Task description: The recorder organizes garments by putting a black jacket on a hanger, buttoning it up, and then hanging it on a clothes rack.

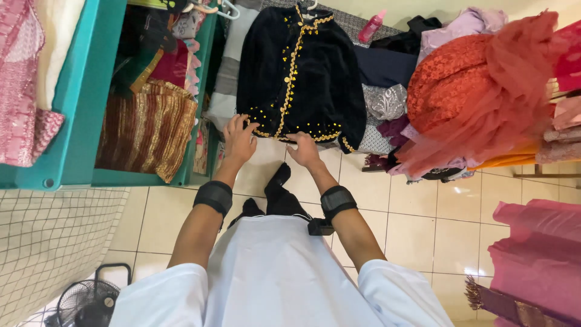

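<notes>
Left hand [239, 138]: fingers spread, open, fingertips on the lower left hem of the black jacket [299, 72]. Not gripping; palm lies flat against the fabric edge.
Right hand [304, 148]: open, fingers extended, touching the hem near the jacket's front opening, just below the gold trim.
Both wrists carry black bands [213, 197].

Jacket: black velvet-like cloth, gold braid down the front and along the hem, small gold studs. It is spread flat with a hanger [307, 6] at the collar, lying on a bed edge over grey cloth [387, 100].

Right of jacket: red lace dress [460, 79] with orange tulle [514, 91], piled on other clothes; a lilac garment [460, 27] behind it. Pink bottle [371, 26] near the top.
Left of jacket: teal wardrobe [85, 91], open, with a gold-striped brown fabric [148, 130] hanging out of it.
Lower right: pink cloth [538, 254]. Lower left: black fan [88, 303] on the tiled floor [411, 224].
</notes>
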